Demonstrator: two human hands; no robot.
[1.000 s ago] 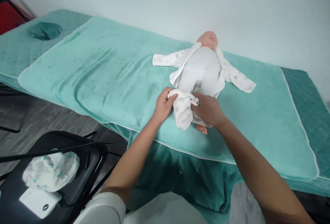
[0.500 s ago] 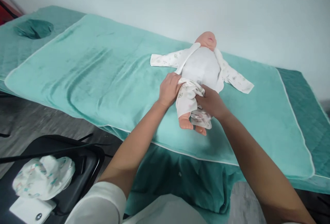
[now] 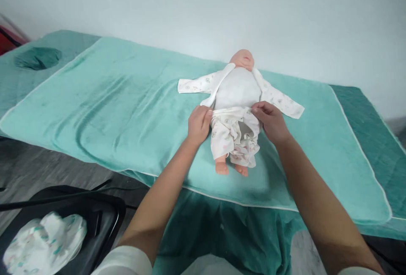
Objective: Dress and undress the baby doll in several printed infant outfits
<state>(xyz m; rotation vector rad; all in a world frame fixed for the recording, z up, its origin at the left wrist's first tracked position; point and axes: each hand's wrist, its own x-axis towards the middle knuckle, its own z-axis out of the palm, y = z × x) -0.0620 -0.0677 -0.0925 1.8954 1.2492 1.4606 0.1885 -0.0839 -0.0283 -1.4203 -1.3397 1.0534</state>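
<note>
A baby doll (image 3: 237,87) lies on its back, head toward the wall and bare feet toward me. White printed pants (image 3: 222,133) cover its legs, bunched up on the leg at the right. My left hand (image 3: 199,123) is closed on the waistband at the left hip. At the other hip, my right hand (image 3: 269,121) pinches the waistband's right side. The doll's white printed jacket (image 3: 282,99) hangs open at the front, both sleeves spread out sideways over a pale torso.
The doll rests on a teal sheet (image 3: 127,97) over a padded bed with a face hole (image 3: 38,58) at the far left. A black chair (image 3: 104,220) at lower left holds a crumpled white patterned cloth item (image 3: 47,243). A white wall (image 3: 203,13) stands behind.
My right hand has moved from the front of the pants up to the right hip. The waistband is now spread wider across the doll's waist. My view has shifted slightly.
</note>
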